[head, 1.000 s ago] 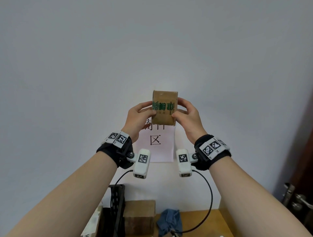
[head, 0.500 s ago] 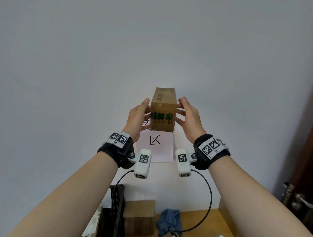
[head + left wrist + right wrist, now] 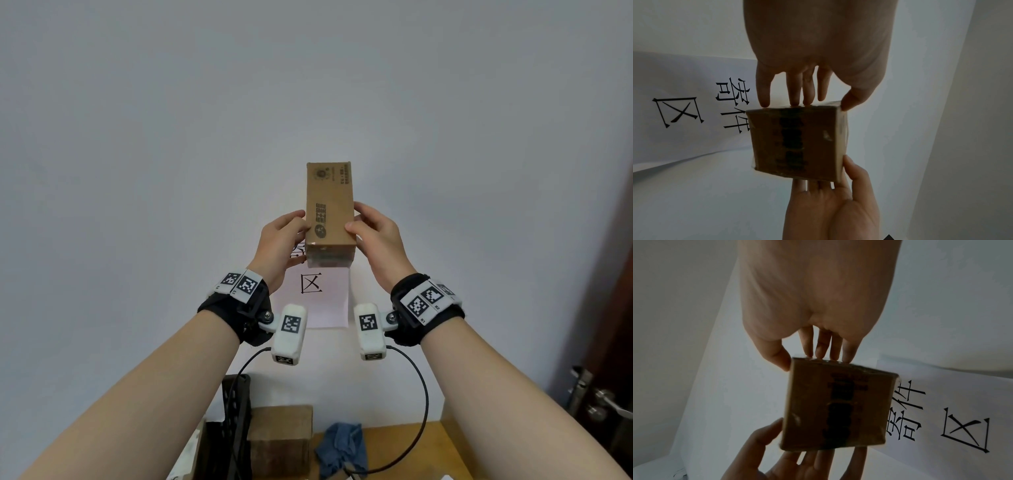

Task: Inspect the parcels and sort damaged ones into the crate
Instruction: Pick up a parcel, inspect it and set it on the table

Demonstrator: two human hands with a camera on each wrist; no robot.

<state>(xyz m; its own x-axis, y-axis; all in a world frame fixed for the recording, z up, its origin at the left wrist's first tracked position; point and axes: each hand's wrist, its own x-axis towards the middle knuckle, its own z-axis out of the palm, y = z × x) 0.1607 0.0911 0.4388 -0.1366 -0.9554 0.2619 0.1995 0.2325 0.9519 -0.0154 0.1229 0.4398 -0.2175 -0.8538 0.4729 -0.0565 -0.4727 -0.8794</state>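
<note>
Overhead, you hold the parcel (image 3: 329,212) up before the wall, left hand (image 3: 281,244) and right hand (image 3: 378,240) pinching its sides between thumb and fingertips. Only your wrist views show its dark-printed end face (image 3: 797,142); that print is too shadowed to read. The crate (image 3: 236,428) is cut off below.

Head view behind; wrist views close (parcel (image 3: 329,214) shared)
</note>
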